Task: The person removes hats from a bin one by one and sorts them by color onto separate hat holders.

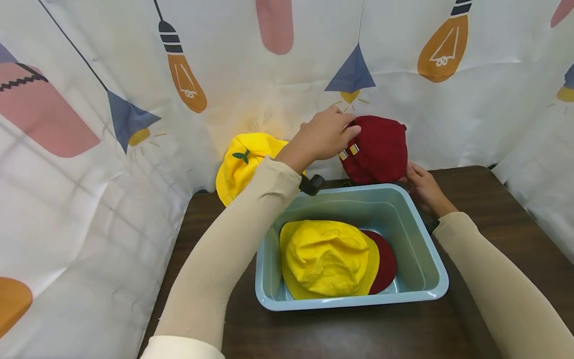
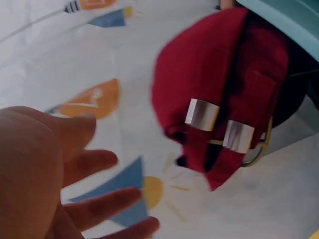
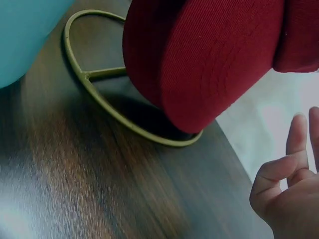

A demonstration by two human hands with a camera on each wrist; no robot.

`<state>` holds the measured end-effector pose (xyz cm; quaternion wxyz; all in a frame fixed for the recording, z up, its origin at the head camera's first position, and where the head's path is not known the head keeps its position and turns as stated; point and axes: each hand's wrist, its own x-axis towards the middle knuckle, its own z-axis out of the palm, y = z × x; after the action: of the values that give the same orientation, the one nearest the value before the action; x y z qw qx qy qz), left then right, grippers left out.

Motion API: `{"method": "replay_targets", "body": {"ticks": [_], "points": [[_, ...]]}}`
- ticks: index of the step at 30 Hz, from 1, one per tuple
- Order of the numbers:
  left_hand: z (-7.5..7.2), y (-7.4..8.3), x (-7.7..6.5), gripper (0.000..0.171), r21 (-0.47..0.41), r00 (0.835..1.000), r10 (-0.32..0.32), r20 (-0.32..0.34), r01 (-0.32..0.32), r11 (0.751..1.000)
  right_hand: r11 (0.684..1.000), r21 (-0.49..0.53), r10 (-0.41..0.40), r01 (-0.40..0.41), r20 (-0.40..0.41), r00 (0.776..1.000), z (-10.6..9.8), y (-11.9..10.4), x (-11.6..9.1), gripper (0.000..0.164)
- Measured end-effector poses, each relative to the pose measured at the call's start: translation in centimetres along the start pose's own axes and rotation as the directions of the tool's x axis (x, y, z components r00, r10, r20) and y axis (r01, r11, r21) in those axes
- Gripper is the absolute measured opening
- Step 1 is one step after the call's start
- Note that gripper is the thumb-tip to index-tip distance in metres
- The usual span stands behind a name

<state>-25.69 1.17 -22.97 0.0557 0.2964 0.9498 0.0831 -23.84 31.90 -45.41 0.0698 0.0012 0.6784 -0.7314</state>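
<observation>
A dark red cap (image 1: 378, 149) hangs on a gold wire stand (image 3: 94, 94) behind the bin, its strap with two metal clips (image 2: 202, 114) on the left side. My left hand (image 1: 324, 134) is at that strap side; in the left wrist view its fingers spread loosely, apart from the cap. On the other side, my right hand (image 1: 426, 188) is low beside the cap, palm up with relaxed fingers in the right wrist view. Neither hand holds anything. My left forearm partly hides a yellow hat (image 1: 246, 157) with a green leaf mark.
A light blue bin (image 1: 423, 249) stands on the dark wooden table (image 1: 358, 331) in front of the stand. Inside lies another yellow hat (image 1: 329, 257), overlapping a second red cap (image 1: 384, 264). A white curtain (image 1: 278, 85) printed with lamps hangs close behind the table.
</observation>
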Motion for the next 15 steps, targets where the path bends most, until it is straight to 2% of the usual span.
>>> {"method": "replay_targets", "body": {"ticks": [3,7,11,14,15], "points": [[1.0,0.2,3.0,0.058,0.008,0.999,-0.018,0.036,0.018,1.000,0.996,0.086,-0.027,0.025,0.013,1.000,0.3,0.3,0.4,0.055],[2.3,0.5,5.2,0.060,0.049,0.996,-0.057,0.065,0.054,0.997,0.974,0.214,-0.072,0.069,0.006,0.997,0.7,0.7,1.1,0.041],[3.1,0.9,6.2,0.051,0.077,0.996,-0.081,0.032,0.078,0.994,0.984,0.152,-0.086,0.097,-0.077,0.993,1.4,0.4,1.5,0.027],[3.6,1.3,6.4,0.038,0.089,0.997,-0.065,-0.040,0.069,0.994,0.990,0.094,-0.093,0.108,-0.154,0.984,1.9,-0.1,1.4,0.020],[3.7,1.4,6.4,0.035,0.097,0.996,-0.057,-0.067,0.064,0.993,0.987,0.110,-0.094,0.115,-0.174,0.980,2.0,-0.4,1.3,0.018]]}}
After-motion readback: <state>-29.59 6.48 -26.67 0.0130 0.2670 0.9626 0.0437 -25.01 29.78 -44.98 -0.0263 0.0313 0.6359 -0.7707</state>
